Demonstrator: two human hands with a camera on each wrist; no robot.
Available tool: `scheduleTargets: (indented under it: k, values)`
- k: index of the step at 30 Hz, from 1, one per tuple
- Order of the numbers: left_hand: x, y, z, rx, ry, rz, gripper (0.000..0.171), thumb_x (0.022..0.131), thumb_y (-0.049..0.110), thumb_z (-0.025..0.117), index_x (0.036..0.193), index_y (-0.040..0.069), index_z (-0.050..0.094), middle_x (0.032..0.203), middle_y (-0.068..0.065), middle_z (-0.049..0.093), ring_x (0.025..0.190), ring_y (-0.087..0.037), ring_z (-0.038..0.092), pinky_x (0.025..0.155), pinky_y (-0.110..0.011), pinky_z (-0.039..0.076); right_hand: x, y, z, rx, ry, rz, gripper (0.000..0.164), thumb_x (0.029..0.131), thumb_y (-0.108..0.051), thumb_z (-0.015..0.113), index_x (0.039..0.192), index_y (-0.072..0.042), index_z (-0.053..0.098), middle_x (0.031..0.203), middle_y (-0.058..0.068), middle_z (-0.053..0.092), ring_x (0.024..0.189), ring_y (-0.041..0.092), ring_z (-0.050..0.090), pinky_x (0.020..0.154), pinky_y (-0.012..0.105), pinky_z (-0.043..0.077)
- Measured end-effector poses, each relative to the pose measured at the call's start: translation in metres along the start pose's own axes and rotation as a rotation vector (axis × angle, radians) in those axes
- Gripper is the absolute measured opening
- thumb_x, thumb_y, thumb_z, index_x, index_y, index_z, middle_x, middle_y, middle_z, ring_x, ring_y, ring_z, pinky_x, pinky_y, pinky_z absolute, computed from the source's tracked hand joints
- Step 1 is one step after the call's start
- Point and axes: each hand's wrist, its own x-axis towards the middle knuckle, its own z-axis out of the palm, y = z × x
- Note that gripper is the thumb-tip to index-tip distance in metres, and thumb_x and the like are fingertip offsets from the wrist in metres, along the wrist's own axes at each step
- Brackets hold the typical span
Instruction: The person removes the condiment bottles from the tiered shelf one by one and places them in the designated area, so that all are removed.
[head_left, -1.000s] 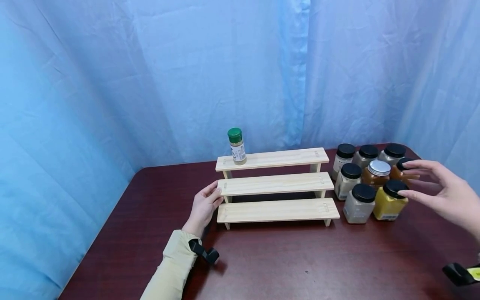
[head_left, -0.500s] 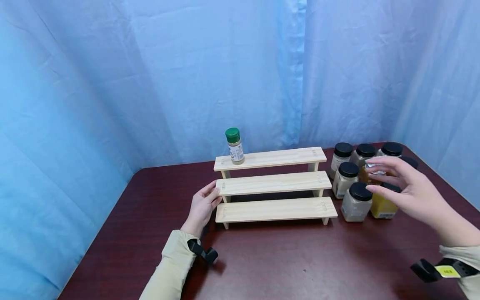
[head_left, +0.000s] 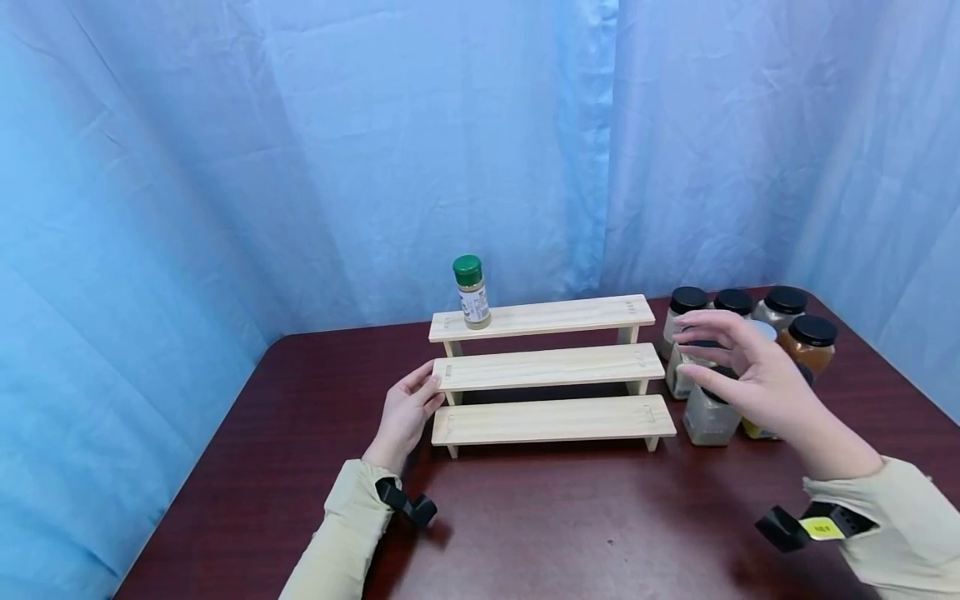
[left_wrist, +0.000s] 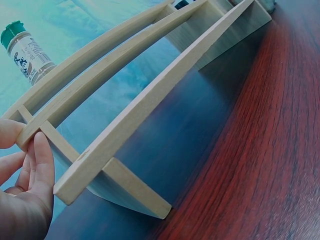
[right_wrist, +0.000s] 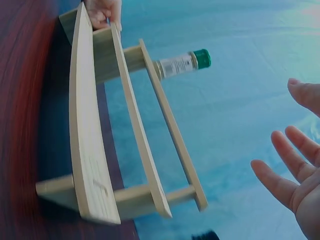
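In the head view a three-tier wooden rack (head_left: 551,421) stands on the table. My left hand (head_left: 405,412) pinches the left end of its middle tier between thumb and fingers, as the left wrist view shows. Upright near the left end of the top tier is a small seasoning bottle (head_left: 473,298) with a green cap and white label. My right hand (head_left: 757,383) hovers right of the rack, fingers spread and slightly bent, holding nothing. It covers part of a group of square jars, among them a pale-filled jar (head_left: 711,423) and an orange-brown one (head_left: 808,343).
Most jars have black lids; one pale lid (head_left: 763,330) is partly covered by the right hand. A dark red-brown wooden table (head_left: 540,517) carries everything. Blue curtains (head_left: 420,150) hang behind and at both sides.
My right hand has moved left from beside the far-right jars to over the jars nearer the rack, uncovering the orange-brown jar. My left hand keeps its place on the rack.
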Motion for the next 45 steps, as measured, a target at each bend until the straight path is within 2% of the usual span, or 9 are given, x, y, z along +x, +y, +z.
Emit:
scheduleTargets:
  k: [6,11,17,19,25,29,39,45]
  values:
    - [0.001,0.001,0.000,-0.003,-0.003,0.003,0.043,0.097,0.002,0.050,0.139,-0.001,0.045,0.089,0.000,0.051,0.075,-0.004,0.057,0.067,-0.014,0.051,0.013,-0.002,0.020,0.031,0.021,-0.003,0.050,0.083,0.015,0.062,0.129,0.002,0.048,0.119,-0.015,0.053,0.105,-0.003,0.056,0.087,0.007,0.045]
    - [-0.001,0.001,-0.001,0.001,0.005,0.007,0.043,0.097,0.003,0.050,0.139,-0.002,0.044,0.091,-0.001,0.050,0.077,-0.004,0.057,0.068,-0.014,0.050,0.031,-0.004,0.042,0.063,0.018,0.010,0.043,0.085,0.009,0.063,0.126,0.000,0.051,0.117,-0.012,0.053,0.103,0.001,0.058,0.087,0.011,0.047]
    - [-0.001,0.000,0.001,-0.006,0.004,0.002,0.042,0.097,0.002,0.050,0.138,-0.002,0.045,0.091,-0.001,0.050,0.076,-0.004,0.058,0.067,-0.014,0.051,0.051,-0.009,0.059,0.130,0.006,0.047,0.040,0.088,0.003,0.063,0.126,-0.001,0.052,0.120,0.009,0.053,0.104,0.003,0.057,0.088,0.013,0.048]
    - [-0.001,-0.001,0.002,-0.010,-0.001,0.007,0.042,0.097,0.003,0.050,0.139,-0.002,0.045,0.091,0.000,0.050,0.076,-0.003,0.058,0.067,-0.014,0.051,0.057,-0.010,0.062,0.137,-0.006,0.059,0.040,0.088,0.001,0.064,0.125,0.000,0.051,0.121,0.016,0.052,0.106,0.007,0.056,0.089,0.017,0.049]
    - [0.000,-0.002,0.003,-0.009,0.001,0.003,0.042,0.097,0.003,0.051,0.139,-0.001,0.045,0.092,-0.001,0.051,0.077,-0.003,0.058,0.068,-0.013,0.051,0.079,-0.013,0.070,0.124,-0.070,0.106,0.043,0.089,-0.006,0.065,0.129,-0.004,0.048,0.129,0.012,0.050,0.116,0.025,0.053,0.098,0.036,0.048]
    - [0.001,-0.001,0.003,0.000,-0.001,0.000,0.042,0.097,0.003,0.051,0.139,0.000,0.045,0.093,-0.001,0.050,0.078,-0.003,0.058,0.068,-0.013,0.050,0.097,-0.016,0.077,0.121,-0.098,0.117,0.049,0.089,-0.008,0.065,0.134,-0.004,0.045,0.133,0.014,0.046,0.120,0.030,0.049,0.103,0.044,0.043]
    - [0.001,-0.001,0.003,-0.005,-0.008,0.000,0.042,0.097,0.004,0.050,0.139,-0.001,0.045,0.094,-0.002,0.050,0.079,-0.003,0.058,0.069,-0.013,0.051,0.141,-0.029,0.100,-0.018,-0.216,0.146,0.067,0.089,-0.022,0.068,0.146,-0.015,0.035,0.137,0.014,0.040,0.125,0.030,0.045,0.105,0.050,0.039]
    - [0.000,-0.003,0.002,0.002,-0.013,-0.002,0.043,0.097,0.004,0.051,0.139,-0.001,0.045,0.094,-0.001,0.051,0.080,-0.003,0.058,0.069,-0.013,0.050,0.155,-0.027,0.119,-0.116,-0.242,0.150,0.071,0.086,-0.027,0.071,0.147,-0.020,0.034,0.140,0.015,0.036,0.124,0.029,0.044,0.096,0.050,0.043]
